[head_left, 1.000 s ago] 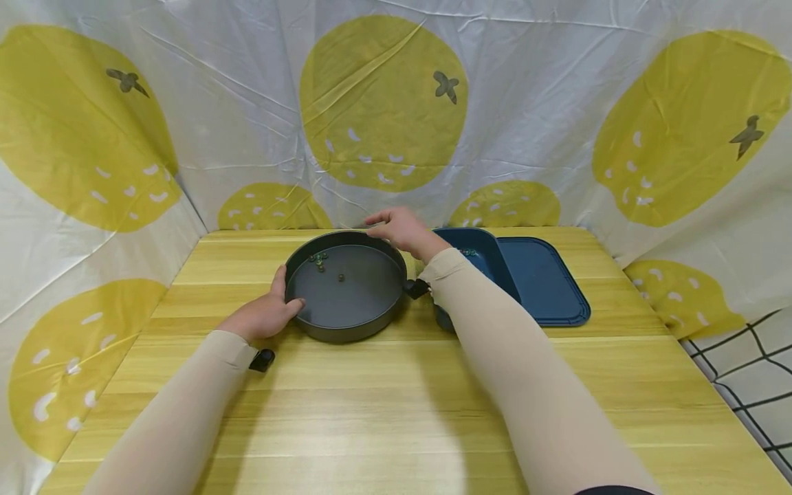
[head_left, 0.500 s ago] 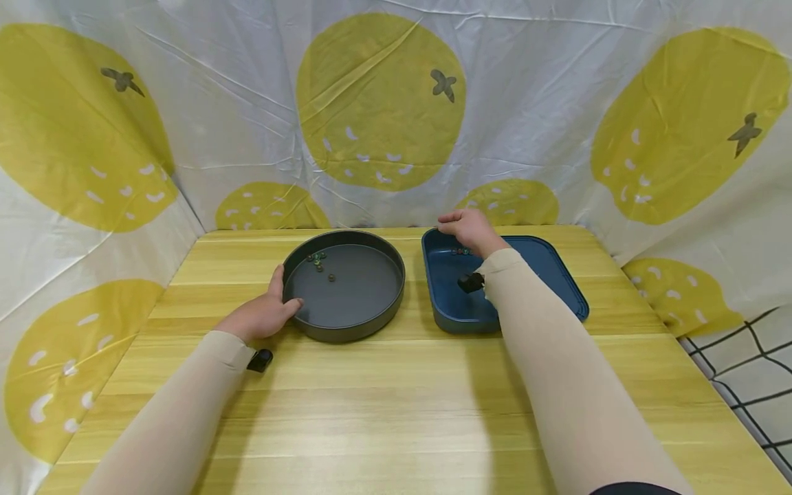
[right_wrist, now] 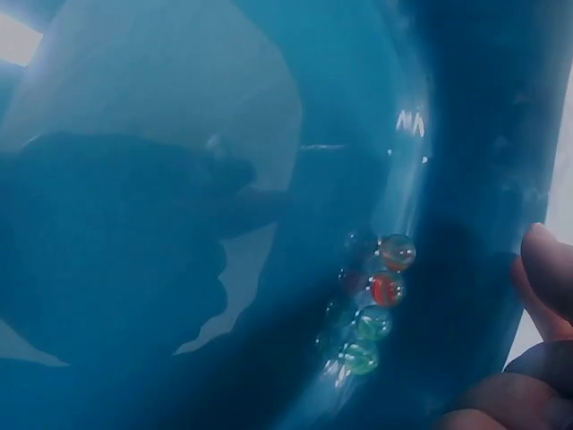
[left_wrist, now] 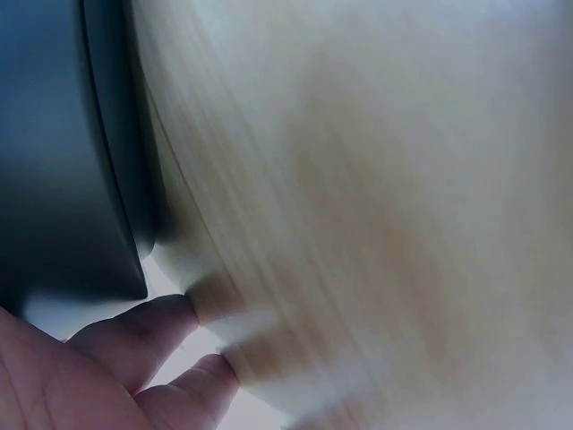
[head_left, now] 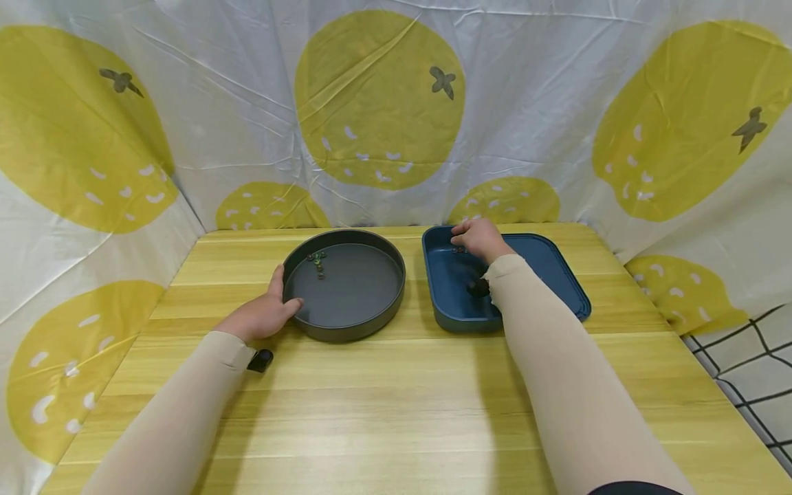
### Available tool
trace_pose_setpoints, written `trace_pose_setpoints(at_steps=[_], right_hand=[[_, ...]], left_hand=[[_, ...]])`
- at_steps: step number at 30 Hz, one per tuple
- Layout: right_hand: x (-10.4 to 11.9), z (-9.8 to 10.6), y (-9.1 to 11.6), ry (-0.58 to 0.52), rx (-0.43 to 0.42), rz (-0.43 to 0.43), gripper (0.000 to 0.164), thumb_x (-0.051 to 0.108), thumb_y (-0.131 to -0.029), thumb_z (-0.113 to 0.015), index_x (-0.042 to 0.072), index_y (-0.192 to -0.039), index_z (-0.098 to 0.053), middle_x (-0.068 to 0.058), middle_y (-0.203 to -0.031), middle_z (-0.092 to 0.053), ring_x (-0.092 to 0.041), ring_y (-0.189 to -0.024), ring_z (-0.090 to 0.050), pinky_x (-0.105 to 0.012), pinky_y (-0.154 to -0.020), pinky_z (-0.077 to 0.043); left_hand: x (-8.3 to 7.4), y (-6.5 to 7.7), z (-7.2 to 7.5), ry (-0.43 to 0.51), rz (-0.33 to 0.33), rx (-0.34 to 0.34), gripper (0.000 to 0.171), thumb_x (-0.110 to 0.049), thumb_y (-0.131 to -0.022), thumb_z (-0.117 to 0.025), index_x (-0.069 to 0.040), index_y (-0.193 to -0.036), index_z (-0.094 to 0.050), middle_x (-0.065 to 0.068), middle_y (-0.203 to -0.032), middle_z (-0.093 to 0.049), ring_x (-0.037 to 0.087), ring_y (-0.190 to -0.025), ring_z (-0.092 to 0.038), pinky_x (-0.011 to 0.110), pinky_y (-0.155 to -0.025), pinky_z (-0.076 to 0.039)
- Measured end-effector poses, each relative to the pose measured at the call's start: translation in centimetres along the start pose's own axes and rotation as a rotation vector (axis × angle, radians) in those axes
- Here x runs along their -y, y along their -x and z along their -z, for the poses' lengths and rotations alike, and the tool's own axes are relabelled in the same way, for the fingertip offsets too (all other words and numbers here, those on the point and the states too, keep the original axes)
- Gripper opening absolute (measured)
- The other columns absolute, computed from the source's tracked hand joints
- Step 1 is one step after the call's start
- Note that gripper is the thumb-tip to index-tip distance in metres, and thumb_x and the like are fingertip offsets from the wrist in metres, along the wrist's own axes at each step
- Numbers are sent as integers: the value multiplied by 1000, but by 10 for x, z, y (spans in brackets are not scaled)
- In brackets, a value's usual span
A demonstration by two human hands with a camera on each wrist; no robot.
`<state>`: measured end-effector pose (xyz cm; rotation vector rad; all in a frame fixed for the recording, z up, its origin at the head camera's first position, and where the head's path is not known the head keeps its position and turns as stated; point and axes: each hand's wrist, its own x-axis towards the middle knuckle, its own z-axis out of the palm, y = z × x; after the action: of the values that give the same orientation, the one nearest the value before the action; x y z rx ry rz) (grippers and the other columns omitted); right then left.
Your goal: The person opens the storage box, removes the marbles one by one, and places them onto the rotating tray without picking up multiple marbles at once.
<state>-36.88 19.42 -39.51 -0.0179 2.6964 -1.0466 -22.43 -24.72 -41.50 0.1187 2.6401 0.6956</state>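
My left hand [head_left: 262, 316] holds the left side of a round dark grey pan [head_left: 349, 330], thumb over the rim and index finger along the outer wall. Several small marbles [head_left: 320, 268] lie in the pan, towards its back left. My right hand [head_left: 482, 238] hovers over the back of a blue rectangular container [head_left: 442, 289]. Its fingers are loosely bent, and no object shows between them. Several glass marbles [right_wrist: 387, 288], orange and green among them, line up at the foot of the container's wall in the right wrist view, close to these fingers.
A flat blue tray-like lid [head_left: 553, 275] lies right of the container, partly behind the right forearm. The wooden table [head_left: 371, 412] meets a lemon-print cloth [head_left: 383, 103] at its back edge. A black wire grid [head_left: 751, 378] stands off the table's right side.
My right hand has moved right from above the pan to the blue container and lowered slightly. A lone marble has rolled left towards the others in the pan. My left hand stays put.
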Motion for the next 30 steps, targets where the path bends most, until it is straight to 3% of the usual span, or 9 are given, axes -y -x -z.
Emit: trace_pose_setpoints(at_steps=[10, 19, 30], right_hand=[[5, 8, 5, -4, -11, -13, 42, 23, -111, -56, 8, -150, -60, -19, -159, -51, -40, -138, -54, -54, -113, -47], [8, 23, 14, -57, -42, -14, 48, 28, -112, -54, 5, -154, -54, -21, -159, -50, -42, -147, -46, -56, -119, -42], [4, 50, 31, 50, -179, 75, 47, 32, -111, -51, 2, -146, -61, -25, -147, -60, -43, -130, -58, -56, -108, -48]], left_hand=[[-2, 1, 0, 1, -1, 6, 99, -54, -110, -37, -8, -160, 34, 37, -169, -16, 52, -149, -40, 64, -118, -37], [-3, 4, 2, 1, 3, 15, 99, -53, -111, -37, -8, -159, 36, 38, -169, -11, 54, -149, -39, 65, -118, -37], [1, 0, 2, 7, 4, 18, 99, -54, -111, -37, -9, -159, 37, 38, -169, -11, 53, -149, -40, 65, -118, -36]])
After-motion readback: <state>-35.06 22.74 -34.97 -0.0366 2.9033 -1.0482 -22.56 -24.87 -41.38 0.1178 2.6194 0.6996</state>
